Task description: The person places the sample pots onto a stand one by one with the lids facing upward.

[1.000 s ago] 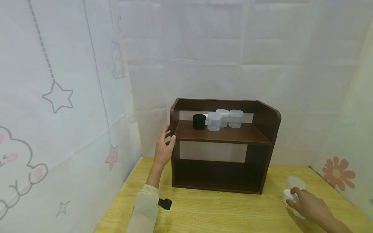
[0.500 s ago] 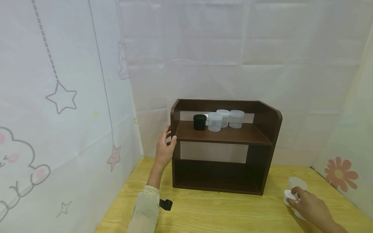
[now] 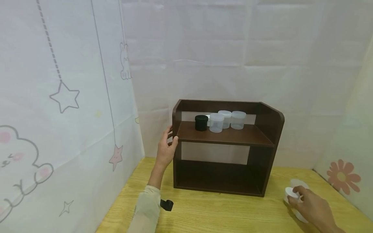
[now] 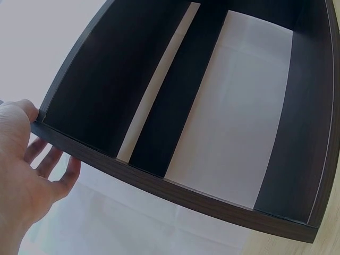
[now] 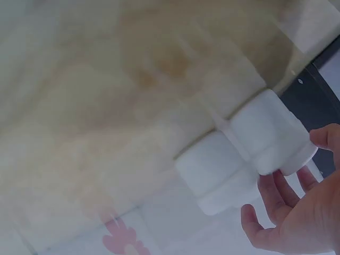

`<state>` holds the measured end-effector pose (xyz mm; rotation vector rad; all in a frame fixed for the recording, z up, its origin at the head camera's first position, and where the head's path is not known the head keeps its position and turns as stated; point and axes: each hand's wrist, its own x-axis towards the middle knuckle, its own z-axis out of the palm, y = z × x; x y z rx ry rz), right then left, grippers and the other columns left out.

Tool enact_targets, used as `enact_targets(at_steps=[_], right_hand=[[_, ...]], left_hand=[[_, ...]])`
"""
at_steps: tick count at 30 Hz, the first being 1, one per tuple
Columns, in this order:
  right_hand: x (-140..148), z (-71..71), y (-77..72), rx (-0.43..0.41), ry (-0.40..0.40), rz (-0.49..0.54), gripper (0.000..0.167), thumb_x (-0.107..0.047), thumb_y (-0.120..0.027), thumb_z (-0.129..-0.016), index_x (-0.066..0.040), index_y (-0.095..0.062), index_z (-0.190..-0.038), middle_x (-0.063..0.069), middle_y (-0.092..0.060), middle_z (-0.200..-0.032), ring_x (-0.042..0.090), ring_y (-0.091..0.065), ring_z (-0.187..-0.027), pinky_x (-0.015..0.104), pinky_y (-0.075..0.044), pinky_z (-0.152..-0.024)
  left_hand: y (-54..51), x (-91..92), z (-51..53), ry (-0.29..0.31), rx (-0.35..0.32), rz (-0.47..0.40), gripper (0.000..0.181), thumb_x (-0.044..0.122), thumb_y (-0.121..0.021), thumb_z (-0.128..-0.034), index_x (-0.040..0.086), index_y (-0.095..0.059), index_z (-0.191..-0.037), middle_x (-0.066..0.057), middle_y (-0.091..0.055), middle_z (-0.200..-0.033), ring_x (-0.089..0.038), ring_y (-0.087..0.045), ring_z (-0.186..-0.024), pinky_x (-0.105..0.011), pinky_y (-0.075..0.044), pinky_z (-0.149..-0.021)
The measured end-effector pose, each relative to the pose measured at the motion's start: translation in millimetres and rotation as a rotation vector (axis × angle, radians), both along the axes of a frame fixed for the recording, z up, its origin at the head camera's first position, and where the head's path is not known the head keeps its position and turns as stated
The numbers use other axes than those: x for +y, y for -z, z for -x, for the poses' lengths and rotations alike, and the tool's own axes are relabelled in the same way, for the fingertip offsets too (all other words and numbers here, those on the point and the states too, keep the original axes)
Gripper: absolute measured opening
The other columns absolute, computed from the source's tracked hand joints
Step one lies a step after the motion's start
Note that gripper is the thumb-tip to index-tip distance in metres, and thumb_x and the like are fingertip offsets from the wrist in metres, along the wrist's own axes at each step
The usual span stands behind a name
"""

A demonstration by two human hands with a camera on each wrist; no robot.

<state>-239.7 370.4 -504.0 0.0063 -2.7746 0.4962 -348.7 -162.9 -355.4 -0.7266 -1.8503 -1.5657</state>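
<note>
Jars [image 3: 216, 124] on the upper shelf [image 3: 252, 136] partly hide one another.

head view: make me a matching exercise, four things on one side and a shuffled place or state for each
1. black jar
2. left hand
3. right hand
4. flower

A. holding a white jar
B. on the wall
C. standing on the rack
D. touching the rack's side

Pairs: 1-C, 2-D, 3-A, 4-B
</note>
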Motion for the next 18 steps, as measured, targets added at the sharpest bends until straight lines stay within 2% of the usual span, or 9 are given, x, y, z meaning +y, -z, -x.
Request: enact_targets(at_steps=[7, 10, 12, 14, 18], right_hand=[[-13, -8.6, -23.0, 0.141, -0.014, 0.060, 0.047, -0.037, -0.073, -0.094, 0.000, -0.063, -0.120, 0.020, -0.069, -0.103, 0.037, -0.068, -0.086, 0.048, -0.050, -0.058], [-22, -14.1, -35.4, 0.221, -0.004, 0.093, 0.042, -0.033, -0.073, -0.093, -0.001, -0.063, -0.120, 0.020, -0.069, -0.104, 0.036, -0.068, -0.085, 0.047, -0.050, -0.058], [-29, -17.2, -44.5, 0.297, 0.003, 0.114, 0.039, -0.029, -0.075, -0.091, -0.003, -0.064, -0.118, 0.019, -0.069, -0.105, 0.028, -0.068, -0.083, 0.042, -0.048, -0.057], [-35, -19.6, -53.4, 0.399, -0.005, 0.124, 0.035, -0.023, -0.079, -0.087, -0.005, -0.066, -0.113, 0.017, -0.069, -0.105, 0.013, -0.066, -0.080, 0.034, -0.046, -0.056], [-44, -23.4, -72.6, 0.548, -0.037, 0.144, 0.034, -0.013, -0.083, -0.079, -0.008, -0.068, -0.110, 0.016, -0.070, -0.106, -0.013, -0.054, -0.081, 0.020, -0.040, -0.059]], left_hand=[[-2.0, 0.9, -2.4, 0.001, 0.023, 0.011, 0.053, 0.003, -0.056, -0.1040, 0.001, -0.039, -0.154, -0.022, -0.043, -0.148, -0.044, -0.048, -0.128, -0.060, -0.046, -0.095], [-4.2, 1.2, -4.5, -0.004, 0.049, 0.026, 0.053, 0.002, -0.056, -0.1036, -0.001, -0.039, -0.153, -0.023, -0.044, -0.147, -0.046, -0.049, -0.127, -0.059, -0.048, -0.093], [-4.5, 1.9, -3.9, -0.004, 0.054, 0.024, 0.053, 0.001, -0.056, -0.1034, 0.000, -0.039, -0.154, -0.023, -0.045, -0.147, -0.047, -0.049, -0.127, -0.059, -0.048, -0.092], [-4.8, 2.6, -3.5, -0.004, 0.058, 0.025, 0.053, 0.001, -0.056, -0.1035, 0.001, -0.039, -0.154, -0.023, -0.045, -0.147, -0.047, -0.049, -0.127, -0.059, -0.048, -0.092], [-4.9, 4.4, -1.6, 0.002, 0.055, 0.015, 0.053, 0.001, -0.056, -0.1036, 0.001, -0.039, -0.154, -0.023, -0.045, -0.147, -0.047, -0.049, -0.127, -0.060, -0.048, -0.093]])
